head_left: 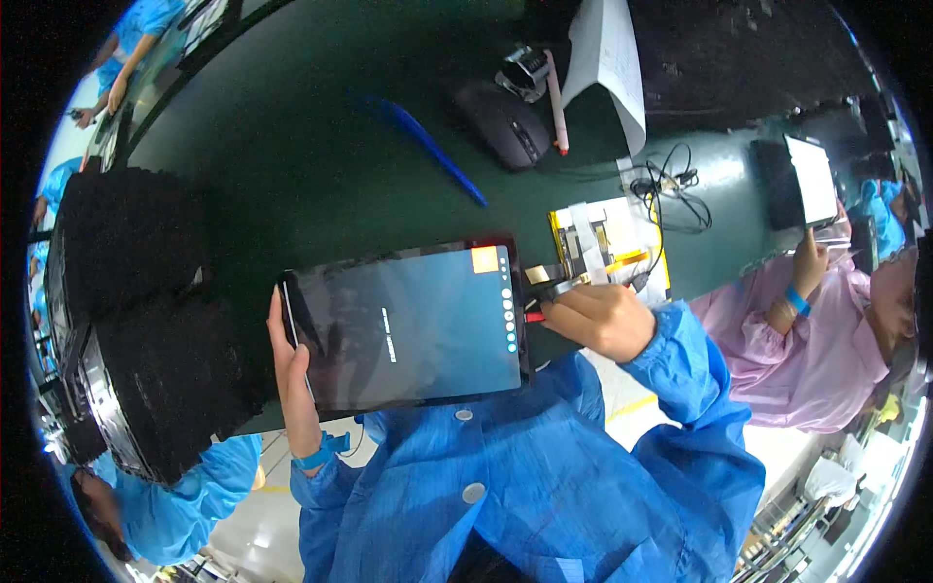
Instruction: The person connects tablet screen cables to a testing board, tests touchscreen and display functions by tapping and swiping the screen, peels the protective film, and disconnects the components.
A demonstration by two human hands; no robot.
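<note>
My left hand (297,381) grips the left edge of a black-framed tablet (428,330), thumb on the front and fingers behind. Its screen is lit blue, with a column of small round icons and an orange square at the right. My right hand (614,323) is closed just beside the tablet's right edge, fingers pinched together. Something red and a thin metallic strip show at its fingertips; what it holds I cannot make out. Right behind that hand lies a flat yellow-edged battery with a circuit board (595,243), a pale tape strip and an orange flex cable across it.
On the dark green table (292,194) lie a blue stick-like tool (437,154), a black mouse (503,124), a pink pen (557,102), a folded paper (607,68) and a tangled black cable (675,189). Black equipment (146,311) stands left. A pink-sleeved co-worker (797,330) sits right.
</note>
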